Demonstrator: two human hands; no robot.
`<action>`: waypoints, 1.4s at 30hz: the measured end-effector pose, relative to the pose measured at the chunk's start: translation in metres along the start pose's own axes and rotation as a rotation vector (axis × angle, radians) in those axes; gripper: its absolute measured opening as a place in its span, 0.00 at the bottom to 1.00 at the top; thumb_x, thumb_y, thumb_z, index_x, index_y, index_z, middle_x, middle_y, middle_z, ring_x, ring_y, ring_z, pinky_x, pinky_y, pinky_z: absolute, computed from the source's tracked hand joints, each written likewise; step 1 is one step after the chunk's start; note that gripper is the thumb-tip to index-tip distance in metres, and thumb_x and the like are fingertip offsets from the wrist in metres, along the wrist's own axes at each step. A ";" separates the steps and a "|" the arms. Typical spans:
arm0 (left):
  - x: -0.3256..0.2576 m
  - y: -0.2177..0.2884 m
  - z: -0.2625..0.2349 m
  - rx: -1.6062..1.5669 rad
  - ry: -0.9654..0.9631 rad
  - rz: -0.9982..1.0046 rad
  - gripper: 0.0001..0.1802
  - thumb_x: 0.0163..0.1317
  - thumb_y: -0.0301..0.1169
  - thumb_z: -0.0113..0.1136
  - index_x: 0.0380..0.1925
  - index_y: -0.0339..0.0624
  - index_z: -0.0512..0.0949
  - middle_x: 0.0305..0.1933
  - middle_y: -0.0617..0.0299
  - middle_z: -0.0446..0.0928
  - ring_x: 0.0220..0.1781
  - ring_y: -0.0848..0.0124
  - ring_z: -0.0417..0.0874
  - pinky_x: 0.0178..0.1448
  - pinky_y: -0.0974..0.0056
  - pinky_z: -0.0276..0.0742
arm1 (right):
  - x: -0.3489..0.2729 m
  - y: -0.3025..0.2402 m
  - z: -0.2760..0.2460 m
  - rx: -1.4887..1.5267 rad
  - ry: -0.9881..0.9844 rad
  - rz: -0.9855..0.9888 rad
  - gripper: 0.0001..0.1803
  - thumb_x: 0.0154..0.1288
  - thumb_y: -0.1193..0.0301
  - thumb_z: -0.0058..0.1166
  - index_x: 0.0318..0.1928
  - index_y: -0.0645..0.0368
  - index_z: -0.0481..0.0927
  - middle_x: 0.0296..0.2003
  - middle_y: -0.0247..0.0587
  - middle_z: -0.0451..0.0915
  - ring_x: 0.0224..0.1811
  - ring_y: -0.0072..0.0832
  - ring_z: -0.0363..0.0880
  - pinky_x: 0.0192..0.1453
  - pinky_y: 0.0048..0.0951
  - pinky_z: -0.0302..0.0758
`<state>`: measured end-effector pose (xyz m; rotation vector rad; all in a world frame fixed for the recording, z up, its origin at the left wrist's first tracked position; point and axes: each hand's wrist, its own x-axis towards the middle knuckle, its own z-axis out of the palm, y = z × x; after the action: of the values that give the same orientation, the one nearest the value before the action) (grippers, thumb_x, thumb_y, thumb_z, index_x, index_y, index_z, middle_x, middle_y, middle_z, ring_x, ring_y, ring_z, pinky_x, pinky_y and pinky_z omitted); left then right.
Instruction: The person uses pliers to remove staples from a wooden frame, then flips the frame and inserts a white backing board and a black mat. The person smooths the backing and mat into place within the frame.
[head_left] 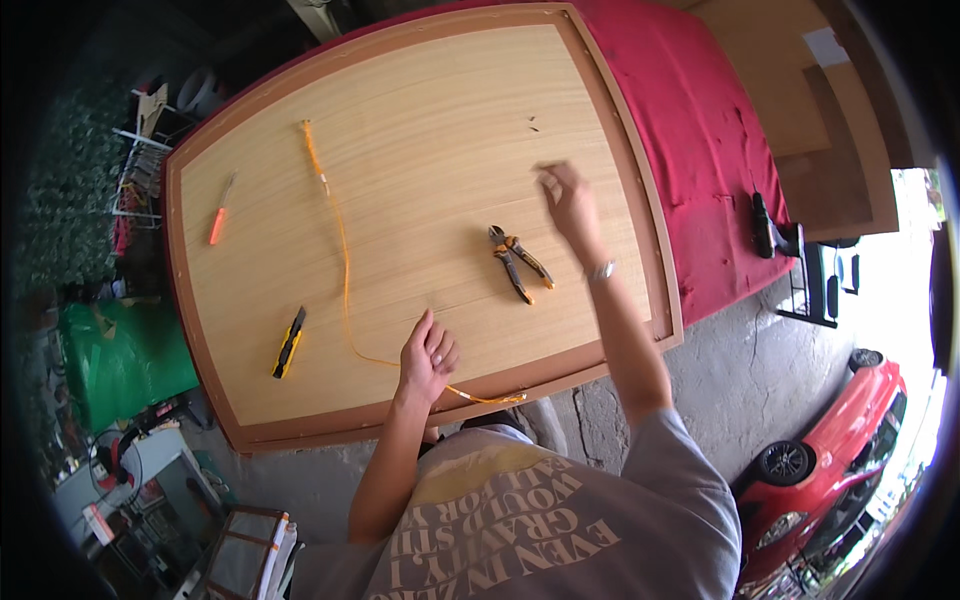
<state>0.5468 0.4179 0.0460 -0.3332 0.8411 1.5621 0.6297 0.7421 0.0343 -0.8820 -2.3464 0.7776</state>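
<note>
Above the near part of a wooden board (440,170), my left hand (428,360) has its fingers curled in and its thumb up; whether anything is inside is hidden. An orange cable (346,270) runs down the board, passes beneath that hand and ends at the near edge. My right hand (572,205) is raised over the right side, its fingertips smeared by motion. Small dark scraps (533,124) lie just beyond it. Closest to the right hand on its left side are diagonal cutters (519,262) with black and orange handles, jaws pointing away from me.
A yellow utility knife (289,343) and an orange-handled screwdriver (220,211) lie on the board's left side. The board has a raised brown frame (625,170) and rests on red cloth (690,130). A black power drill (765,225) is at the far right, beyond it a red car (830,440).
</note>
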 end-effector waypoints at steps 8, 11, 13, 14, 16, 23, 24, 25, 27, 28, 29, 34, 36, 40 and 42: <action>-0.091 -0.012 -0.064 -0.174 -0.018 0.028 0.35 0.82 0.47 0.36 0.10 0.51 0.57 0.09 0.68 0.53 0.11 0.73 0.52 0.17 0.66 0.50 | 0.117 0.110 0.053 -0.195 -0.202 -0.187 0.18 0.62 0.78 0.62 0.54 0.56 0.85 0.54 0.41 0.84 0.59 0.44 0.79 0.61 0.41 0.79; -0.109 -0.021 -0.078 -0.268 0.051 0.075 0.33 0.82 0.46 0.36 0.12 0.50 0.59 0.10 0.67 0.55 0.12 0.73 0.53 0.18 0.66 0.52 | 0.119 0.111 0.057 -0.222 -0.202 -0.235 0.10 0.65 0.78 0.56 0.45 0.58 0.86 0.45 0.41 0.83 0.54 0.42 0.80 0.55 0.41 0.80; -0.114 -0.024 -0.082 -0.305 0.051 0.111 0.33 0.83 0.46 0.36 0.12 0.50 0.60 0.11 0.67 0.56 0.13 0.73 0.54 0.18 0.67 0.52 | 0.118 0.113 0.058 -0.234 -0.192 -0.240 0.07 0.66 0.79 0.54 0.41 0.60 0.85 0.42 0.43 0.82 0.52 0.43 0.80 0.54 0.42 0.80; -0.115 -0.025 -0.083 -0.322 0.051 0.130 0.33 0.83 0.46 0.36 0.13 0.49 0.60 0.12 0.67 0.57 0.13 0.73 0.54 0.18 0.67 0.52 | 0.117 0.113 0.060 -0.229 -0.175 -0.228 0.06 0.66 0.79 0.53 0.39 0.61 0.84 0.41 0.44 0.81 0.51 0.44 0.80 0.54 0.42 0.80; -0.114 -0.024 -0.084 -0.329 0.040 0.157 0.32 0.83 0.46 0.37 0.14 0.49 0.62 0.12 0.67 0.57 0.14 0.73 0.55 0.19 0.67 0.52 | 0.116 0.114 0.064 -0.232 -0.169 -0.220 0.07 0.64 0.82 0.52 0.40 0.61 0.81 0.40 0.48 0.81 0.51 0.47 0.80 0.53 0.44 0.79; -0.095 -0.019 -0.069 -0.300 0.071 0.189 0.30 0.82 0.47 0.42 0.19 0.45 0.70 0.13 0.66 0.62 0.15 0.75 0.59 0.21 0.68 0.56 | 0.087 0.063 0.056 0.006 0.076 0.073 0.07 0.74 0.76 0.52 0.45 0.62 0.82 0.40 0.52 0.83 0.41 0.50 0.83 0.45 0.43 0.79; -0.091 -0.018 -0.065 -0.299 0.065 0.185 0.29 0.81 0.47 0.43 0.20 0.44 0.71 0.14 0.66 0.63 0.15 0.75 0.60 0.21 0.68 0.57 | 0.067 0.041 0.051 0.093 0.109 0.060 0.07 0.74 0.78 0.52 0.45 0.62 0.83 0.39 0.51 0.84 0.39 0.45 0.85 0.41 0.38 0.79; -0.088 -0.017 -0.060 -0.302 0.045 0.192 0.29 0.81 0.48 0.44 0.20 0.44 0.72 0.14 0.66 0.64 0.16 0.75 0.62 0.22 0.67 0.57 | 0.041 0.014 0.047 0.214 0.120 0.002 0.07 0.73 0.79 0.53 0.46 0.62 0.84 0.38 0.50 0.85 0.36 0.38 0.85 0.39 0.34 0.78; -0.083 -0.017 -0.048 -0.275 0.055 0.153 0.28 0.81 0.48 0.45 0.21 0.44 0.73 0.15 0.65 0.66 0.16 0.74 0.63 0.23 0.67 0.58 | -0.037 -0.052 0.037 0.469 -0.128 0.033 0.11 0.68 0.84 0.50 0.46 0.63 0.82 0.41 0.54 0.80 0.45 0.48 0.81 0.46 0.41 0.78; -0.079 -0.017 -0.041 -0.264 0.037 0.137 0.28 0.80 0.48 0.45 0.21 0.44 0.73 0.16 0.65 0.67 0.16 0.74 0.63 0.23 0.67 0.58 | -0.075 -0.091 0.036 0.398 -0.230 0.036 0.14 0.63 0.87 0.51 0.47 0.64 0.81 0.42 0.54 0.78 0.47 0.50 0.78 0.50 0.43 0.77; -0.077 -0.017 -0.035 -0.236 0.041 0.111 0.28 0.80 0.48 0.46 0.21 0.45 0.74 0.17 0.64 0.69 0.16 0.73 0.64 0.24 0.66 0.59 | -0.110 -0.122 0.025 0.370 -0.242 -0.218 0.14 0.61 0.85 0.53 0.46 0.63 0.81 0.41 0.52 0.77 0.45 0.50 0.77 0.50 0.44 0.76; -0.080 -0.031 -0.003 -0.234 0.083 0.045 0.24 0.81 0.46 0.44 0.28 0.46 0.76 0.23 0.65 0.74 0.22 0.76 0.69 0.29 0.66 0.66 | -0.218 -0.224 -0.020 0.141 -0.297 -0.264 0.19 0.57 0.72 0.60 0.51 0.52 0.83 0.45 0.35 0.78 0.52 0.34 0.76 0.59 0.38 0.70; -0.085 -0.044 0.009 -0.110 0.066 0.012 0.23 0.82 0.46 0.42 0.31 0.47 0.77 0.26 0.67 0.75 0.26 0.78 0.71 0.33 0.66 0.69 | -0.245 -0.235 -0.037 -0.015 -0.183 -0.261 0.19 0.58 0.70 0.59 0.52 0.52 0.82 0.44 0.34 0.79 0.52 0.33 0.75 0.60 0.38 0.70; -0.093 -0.083 0.032 0.101 -0.203 -0.074 0.22 0.83 0.42 0.42 0.25 0.52 0.69 0.25 0.70 0.69 0.28 0.78 0.70 0.38 0.66 0.71 | -0.292 -0.233 -0.066 -0.115 -0.028 -0.223 0.19 0.58 0.70 0.58 0.52 0.52 0.82 0.45 0.33 0.79 0.51 0.33 0.76 0.60 0.38 0.70; -0.096 -0.105 0.043 0.116 -0.269 -0.182 0.22 0.83 0.41 0.41 0.24 0.53 0.66 0.23 0.71 0.66 0.28 0.78 0.69 0.37 0.67 0.70 | -0.319 -0.235 -0.084 -0.128 0.023 -0.113 0.19 0.57 0.72 0.59 0.51 0.52 0.82 0.44 0.35 0.79 0.51 0.34 0.76 0.59 0.38 0.70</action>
<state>0.6755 0.3731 0.1049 -0.1081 0.6685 1.3469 0.7948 0.3971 0.1669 -0.7984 -2.4235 0.5744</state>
